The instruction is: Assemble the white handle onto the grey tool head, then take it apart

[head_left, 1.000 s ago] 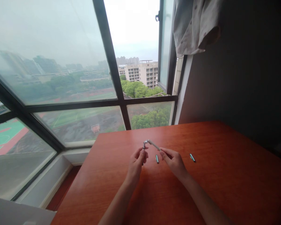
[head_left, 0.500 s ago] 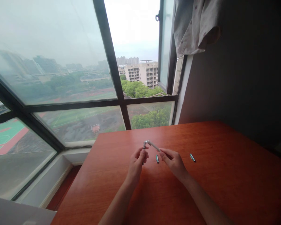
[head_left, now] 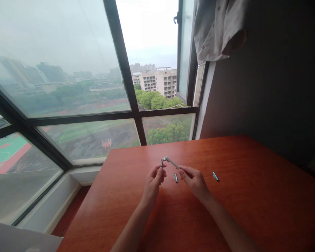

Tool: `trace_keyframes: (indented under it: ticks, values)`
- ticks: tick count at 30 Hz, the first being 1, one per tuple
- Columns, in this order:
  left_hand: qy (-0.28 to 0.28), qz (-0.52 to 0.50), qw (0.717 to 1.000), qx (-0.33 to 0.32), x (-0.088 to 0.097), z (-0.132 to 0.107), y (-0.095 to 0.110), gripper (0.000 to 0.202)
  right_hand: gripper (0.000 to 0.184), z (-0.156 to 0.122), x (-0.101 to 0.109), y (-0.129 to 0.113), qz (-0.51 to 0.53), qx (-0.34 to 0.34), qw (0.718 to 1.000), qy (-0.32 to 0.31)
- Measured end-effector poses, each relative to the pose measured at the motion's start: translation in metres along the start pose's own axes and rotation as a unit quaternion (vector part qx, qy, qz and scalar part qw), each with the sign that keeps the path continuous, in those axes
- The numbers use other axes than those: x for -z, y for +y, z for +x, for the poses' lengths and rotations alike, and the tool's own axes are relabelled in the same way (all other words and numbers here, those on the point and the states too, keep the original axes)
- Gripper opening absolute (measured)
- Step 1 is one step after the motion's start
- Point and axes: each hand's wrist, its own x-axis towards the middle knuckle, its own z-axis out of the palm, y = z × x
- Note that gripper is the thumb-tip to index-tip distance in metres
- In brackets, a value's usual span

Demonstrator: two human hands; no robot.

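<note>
A small grey device (head_left: 168,161), bent into an angle with a hinged or open flap, is held above the red-brown wooden table (head_left: 252,196). My left hand (head_left: 152,183) pinches its left end; my right hand (head_left: 194,181) pinches the long right part. One green cylinder, a small battery (head_left: 176,177), lies on the table between my hands. A second green battery (head_left: 215,176) lies to the right of my right hand.
Big windows (head_left: 68,87) with dark frames run along the left and far side. One sash (head_left: 185,52) stands open at the back. A pale shirt (head_left: 217,28) hangs at the top right against a dark wall (head_left: 278,87).
</note>
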Motion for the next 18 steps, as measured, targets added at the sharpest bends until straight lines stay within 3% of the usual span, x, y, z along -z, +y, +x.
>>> trace_keyframes:
  ticks: [18]
  values:
    - [0.025,0.012,1.000,-0.010,0.0036,0.0030,-0.0055,0.043,0.040,-0.0002,0.0001,-0.0004,-0.008,0.004,1.000,0.002]
